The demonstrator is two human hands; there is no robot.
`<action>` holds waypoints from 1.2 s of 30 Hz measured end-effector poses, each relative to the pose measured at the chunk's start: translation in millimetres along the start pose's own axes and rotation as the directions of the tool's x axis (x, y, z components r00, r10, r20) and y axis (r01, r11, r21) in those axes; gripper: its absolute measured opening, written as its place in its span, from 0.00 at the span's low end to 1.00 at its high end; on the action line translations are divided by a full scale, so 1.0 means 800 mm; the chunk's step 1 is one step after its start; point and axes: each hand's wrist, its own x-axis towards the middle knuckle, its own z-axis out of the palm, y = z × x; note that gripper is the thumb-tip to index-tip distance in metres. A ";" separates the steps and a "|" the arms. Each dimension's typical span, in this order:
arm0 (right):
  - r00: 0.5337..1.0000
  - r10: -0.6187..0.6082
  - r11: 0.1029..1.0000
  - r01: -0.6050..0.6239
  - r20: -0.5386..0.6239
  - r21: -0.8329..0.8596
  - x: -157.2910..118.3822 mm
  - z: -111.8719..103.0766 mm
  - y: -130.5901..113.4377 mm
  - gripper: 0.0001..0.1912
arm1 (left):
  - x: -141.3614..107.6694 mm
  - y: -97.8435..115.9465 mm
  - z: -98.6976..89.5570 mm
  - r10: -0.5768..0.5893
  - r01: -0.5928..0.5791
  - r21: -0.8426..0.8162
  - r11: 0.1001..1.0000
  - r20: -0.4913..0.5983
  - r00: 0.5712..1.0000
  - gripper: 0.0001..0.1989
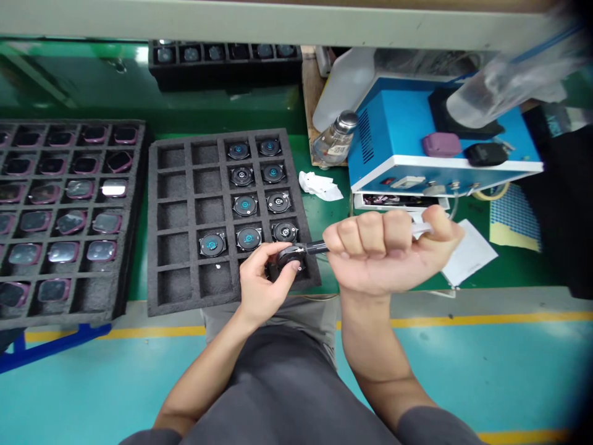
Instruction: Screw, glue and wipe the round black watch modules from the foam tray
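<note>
My left hand [262,284] pinches a round black watch case [288,254] between thumb and fingers, tilted up over the lower right of a dark foam tray [173,293]. Wrapped in a fist, my right hand [384,250] holds a slim tool [317,247] with a black front and a whitish rear end. The tool's tip meets the edge of the watch case, or is very close to it. Its middle is hidden by my fingers. Several round watch cases [249,238] with dark inner parts lie in the tray's right-hand compartments.
Left stands another foam tray [134,247] of purple-rimmed square watch cases. A third tray [222,71] is at the back. Toward the right are a glass bottle [336,139], crumpled tissue [320,185], a blue machine [393,123], and white paper [470,253]. A shelf edge [259,25] crosses above.
</note>
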 end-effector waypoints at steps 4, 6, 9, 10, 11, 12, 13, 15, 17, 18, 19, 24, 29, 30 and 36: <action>1.000 0.003 1.000 -0.003 0.017 0.009 0.000 -0.003 0.000 0.32 | 0.001 0.001 0.000 -0.003 0.003 -0.001 1.000 -0.005 1.000 0.11; 1.000 0.002 1.000 -0.003 0.030 0.024 -0.001 -0.006 -0.001 0.32 | 0.002 0.002 0.000 -0.003 0.003 -0.004 1.000 -0.006 1.000 0.11; 0.999 0.014 0.999 -0.016 0.042 0.038 -0.003 -0.010 -0.001 0.31 | 0.002 0.002 0.000 -0.011 0.011 -0.006 1.000 -0.007 1.000 0.11; 0.999 0.019 0.999 -0.021 0.048 0.037 -0.003 -0.011 -0.001 0.31 | 0.002 0.002 0.000 -0.013 0.013 -0.008 1.000 -0.008 1.000 0.11; 0.998 0.022 0.999 -0.024 0.054 0.035 -0.003 -0.012 -0.002 0.31 | 0.002 0.001 0.000 -0.016 0.016 -0.011 1.000 -0.008 1.000 0.11; 0.998 0.022 0.999 -0.024 0.059 0.033 -0.003 -0.012 -0.002 0.31 | 0.002 0.001 0.000 -0.017 0.017 -0.015 1.000 -0.008 1.000 0.11; 0.998 0.019 0.999 -0.021 0.062 0.033 -0.003 -0.012 -0.002 0.31 | 0.002 0.001 0.000 -0.018 0.018 -0.018 1.000 -0.008 1.000 0.11; 0.998 0.011 0.999 -0.013 0.058 0.035 -0.003 -0.011 -0.002 0.31 | 0.001 0.001 0.001 -0.015 0.015 -0.024 1.000 -0.007 1.000 0.11; 0.999 0.002 0.999 -0.003 0.048 0.039 -0.003 -0.010 -0.002 0.31 | 0.001 0.002 0.001 -0.009 0.008 -0.027 1.000 -0.006 1.000 0.11; 0.999 -0.003 0.999 0.001 0.046 0.041 -0.002 -0.009 -0.002 0.31 | 0.001 0.002 0.001 -0.007 0.007 -0.028 1.000 -0.006 1.000 0.11; 0.999 -0.006 0.999 0.005 0.043 0.041 -0.002 -0.008 -0.002 0.31 | 0.001 0.002 0.001 -0.008 0.007 -0.027 1.000 -0.005 1.000 0.11; 1.000 -0.001 1.000 0.000 0.023 0.026 -0.003 -0.009 -0.002 0.31 | 0.002 0.002 0.001 -0.015 0.015 -0.032 0.999 -0.002 1.000 0.10; 1.000 0.006 0.999 -0.007 0.027 0.035 -0.004 -0.011 -0.003 0.31 | 0.002 0.002 0.001 -0.013 0.012 -0.045 0.999 -0.007 1.000 0.10; 1.000 0.008 1.000 -0.009 0.021 0.030 -0.004 -0.011 -0.003 0.31 | 0.002 0.002 0.001 -0.013 0.013 -0.047 0.999 -0.006 1.000 0.10; 1.000 0.002 1.000 -0.003 -0.016 -0.004 -0.004 -0.010 -0.004 0.31 | 0.002 0.003 0.001 -0.023 0.022 -0.054 0.998 -0.007 1.000 0.10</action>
